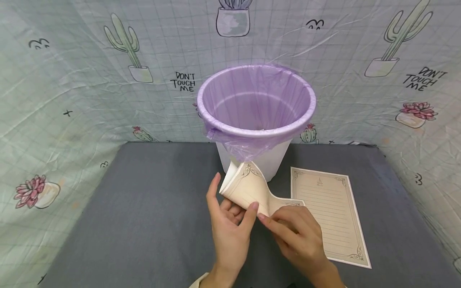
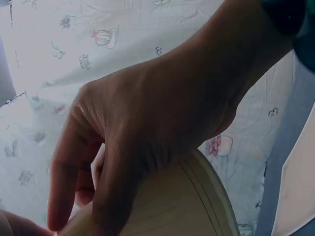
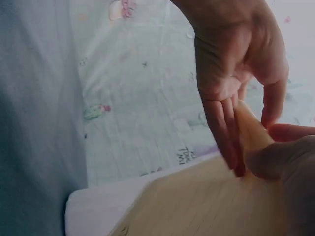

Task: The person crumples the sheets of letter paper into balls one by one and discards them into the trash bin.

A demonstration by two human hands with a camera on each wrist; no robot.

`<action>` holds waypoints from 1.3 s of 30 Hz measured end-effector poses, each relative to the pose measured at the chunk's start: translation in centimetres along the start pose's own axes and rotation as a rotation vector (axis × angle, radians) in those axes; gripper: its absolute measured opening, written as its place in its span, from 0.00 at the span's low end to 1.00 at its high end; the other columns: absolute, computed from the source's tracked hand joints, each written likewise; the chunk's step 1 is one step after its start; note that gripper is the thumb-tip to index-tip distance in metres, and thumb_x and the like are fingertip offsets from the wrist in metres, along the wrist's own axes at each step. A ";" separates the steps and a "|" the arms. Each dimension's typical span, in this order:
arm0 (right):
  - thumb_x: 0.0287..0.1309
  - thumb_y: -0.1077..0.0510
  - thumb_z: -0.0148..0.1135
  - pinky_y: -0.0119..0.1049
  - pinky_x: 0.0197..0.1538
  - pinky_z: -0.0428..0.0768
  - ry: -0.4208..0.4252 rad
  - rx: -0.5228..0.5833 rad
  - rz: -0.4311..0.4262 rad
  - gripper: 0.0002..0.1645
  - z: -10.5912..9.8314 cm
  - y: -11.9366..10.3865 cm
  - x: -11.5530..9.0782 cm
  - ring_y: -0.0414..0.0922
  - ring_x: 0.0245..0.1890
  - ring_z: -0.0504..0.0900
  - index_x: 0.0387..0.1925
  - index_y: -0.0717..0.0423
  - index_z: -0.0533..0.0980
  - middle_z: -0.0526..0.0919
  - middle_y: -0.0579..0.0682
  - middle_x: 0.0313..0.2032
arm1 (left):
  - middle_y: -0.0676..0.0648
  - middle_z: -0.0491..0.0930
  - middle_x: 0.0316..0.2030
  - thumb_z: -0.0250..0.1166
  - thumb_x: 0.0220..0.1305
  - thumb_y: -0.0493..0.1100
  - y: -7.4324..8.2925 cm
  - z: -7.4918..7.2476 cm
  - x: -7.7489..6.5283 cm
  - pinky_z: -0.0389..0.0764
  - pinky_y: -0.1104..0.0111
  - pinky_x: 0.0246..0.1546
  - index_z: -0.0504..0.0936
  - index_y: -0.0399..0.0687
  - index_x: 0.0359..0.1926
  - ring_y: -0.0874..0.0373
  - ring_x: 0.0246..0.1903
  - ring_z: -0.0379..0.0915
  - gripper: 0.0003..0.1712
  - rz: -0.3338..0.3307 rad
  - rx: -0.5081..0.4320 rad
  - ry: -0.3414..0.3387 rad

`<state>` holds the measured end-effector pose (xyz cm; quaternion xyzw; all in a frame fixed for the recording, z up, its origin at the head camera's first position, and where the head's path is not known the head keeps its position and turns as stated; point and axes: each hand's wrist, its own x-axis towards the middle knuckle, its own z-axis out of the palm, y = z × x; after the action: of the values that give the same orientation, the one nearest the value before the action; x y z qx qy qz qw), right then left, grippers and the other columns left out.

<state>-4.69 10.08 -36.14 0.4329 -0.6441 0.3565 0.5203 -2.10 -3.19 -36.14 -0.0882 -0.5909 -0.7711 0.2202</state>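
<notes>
A cream sheet of letter paper with a scrolled border is bent over between both hands, its white back showing at the upper left. My left hand pinches its lower edge, thumb in front and curled fingers behind, while the index finger points up. Close beside that thumb, my right hand pinches the same edge between thumb and index finger. In the left wrist view the right hand covers much of the paper. The right wrist view has the left hand above the curved sheet.
Behind the hands stands a white trash bin lined with a purple bag. A second lined sheet lies flat on the grey table at the right, partly behind the right hand. Cactus-print cloth hangs around the table's back and sides.
</notes>
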 end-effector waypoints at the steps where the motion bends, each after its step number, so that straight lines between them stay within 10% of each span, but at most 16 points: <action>1: 0.63 0.64 0.60 0.36 0.30 0.72 -0.022 0.007 0.011 0.09 0.1 -0.1 -0.1 0.48 0.24 0.76 0.31 0.59 0.85 0.78 0.53 0.25 | 0.30 0.77 0.46 0.64 0.58 0.25 0.0 -0.2 0.1 0.82 0.60 0.38 0.45 0.47 0.73 0.44 0.40 0.81 0.50 0.009 0.014 -0.001; 4: 0.63 0.56 0.63 0.35 0.40 0.73 -0.069 0.043 0.130 0.12 -0.4 0.2 -0.8 0.51 0.32 0.78 0.36 0.62 0.83 0.80 0.58 0.32 | 0.35 0.82 0.41 0.65 0.56 0.24 0.6 -1.2 0.7 0.82 0.62 0.34 0.50 0.49 0.72 0.49 0.36 0.82 0.49 0.025 0.163 -0.045; 8: 0.56 0.50 0.69 0.33 0.55 0.68 -0.124 0.130 0.529 0.33 -2.3 1.2 -2.2 0.50 0.53 0.72 0.56 0.67 0.73 0.75 0.62 0.51 | 0.43 0.85 0.36 0.68 0.55 0.26 1.8 -3.0 1.6 0.81 0.66 0.27 0.57 0.53 0.71 0.58 0.29 0.82 0.47 0.044 0.363 -0.245; 13: 0.48 0.74 0.68 0.31 0.61 0.65 -0.211 0.560 1.011 0.57 -4.0 1.7 -3.1 0.47 0.65 0.63 0.74 0.57 0.47 0.61 0.59 0.66 | 0.41 0.85 0.36 0.68 0.56 0.30 2.4 -4.2 2.6 0.82 0.65 0.26 0.66 0.48 0.65 0.56 0.29 0.83 0.37 0.060 0.293 -0.439; 17: 0.49 0.78 0.63 0.35 0.52 0.76 -0.232 0.658 1.115 0.55 -3.9 1.2 -3.0 0.49 0.57 0.73 0.73 0.56 0.48 0.68 0.61 0.61 | 0.39 0.85 0.37 0.69 0.55 0.30 1.8 -4.3 3.0 0.82 0.65 0.25 0.70 0.48 0.63 0.54 0.31 0.84 0.34 0.084 0.271 -0.380; 22: 0.46 0.80 0.65 0.42 0.32 0.83 -0.133 0.534 1.125 0.49 -3.3 0.2 -2.3 0.49 0.40 0.83 0.69 0.58 0.59 0.75 0.59 0.50 | 0.42 0.85 0.33 0.70 0.54 0.30 0.4 -4.2 3.3 0.79 0.70 0.18 0.73 0.48 0.62 0.55 0.28 0.84 0.33 0.152 0.318 -0.255; 28: 0.40 0.85 0.64 0.31 0.39 0.81 -0.050 0.325 1.014 0.49 -3.2 0.0 -2.2 0.44 0.43 0.81 0.66 0.62 0.64 0.77 0.54 0.50 | 0.45 0.84 0.26 0.71 0.53 0.29 -0.7 -4.1 3.6 0.67 0.75 0.10 0.74 0.45 0.61 0.62 0.13 0.74 0.34 0.185 0.367 -0.134; 35: 0.57 0.70 0.63 0.31 0.54 0.74 -0.172 0.310 0.525 0.13 -2.2 0.7 -2.6 0.49 0.52 0.80 0.46 0.66 0.81 0.84 0.58 0.45 | 0.43 0.84 0.27 0.70 0.55 0.30 -0.8 -4.2 3.7 0.61 0.75 0.09 0.73 0.48 0.63 0.66 0.09 0.61 0.34 0.078 0.290 -0.067; 39: 0.67 0.54 0.56 0.39 0.64 0.64 -0.335 0.296 0.404 0.18 -1.9 0.8 -2.6 0.59 0.61 0.69 0.53 0.60 0.79 0.80 0.59 0.51 | 0.42 0.82 0.26 0.69 0.57 0.31 -0.6 -4.2 3.6 0.58 0.75 0.09 0.72 0.50 0.63 0.67 0.09 0.56 0.33 -0.015 0.236 -0.075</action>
<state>-4.53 12.61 -38.34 0.4199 -0.7350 0.4664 0.2568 -5.05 -7.90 -36.42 -0.0861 -0.6860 -0.6940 0.2011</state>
